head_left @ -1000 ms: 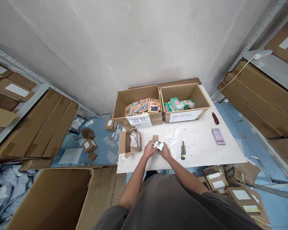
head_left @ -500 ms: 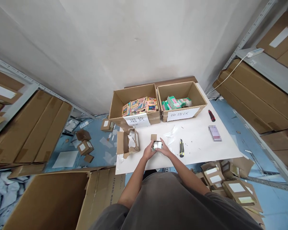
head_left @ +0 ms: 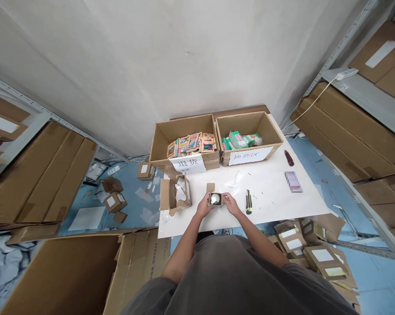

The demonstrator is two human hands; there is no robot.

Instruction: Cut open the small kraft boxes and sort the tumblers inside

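Note:
In the head view a small open box (head_left: 214,204) is held above the white-covered table. Inside it lies a shiny, silvery round object (head_left: 215,199) that I cannot name exactly. My left hand (head_left: 204,207) is closed around the box's left side. At its right edge, my right hand (head_left: 230,204) has its fingertips pressed together on the rim or flap. Just behind the box shows a small brown cardboard piece (head_left: 211,187); whether it is joined on is unclear. A yellow-and-black utility knife (head_left: 249,202) lies right of my right hand.
An open carton (head_left: 174,195) with white paper stands left. Behind are a labelled box of colourful card packs (head_left: 187,163) and another of green-and-pink packages (head_left: 250,155). Clear plastic wrap (head_left: 234,183) and a red-and-black cutter (head_left: 289,158) lie on the table. Shelves flank both sides.
White box flaps or pieces over the opening have been folded aside, so the shiny round object now shows. My right hand has shifted from the box top to its right edge.

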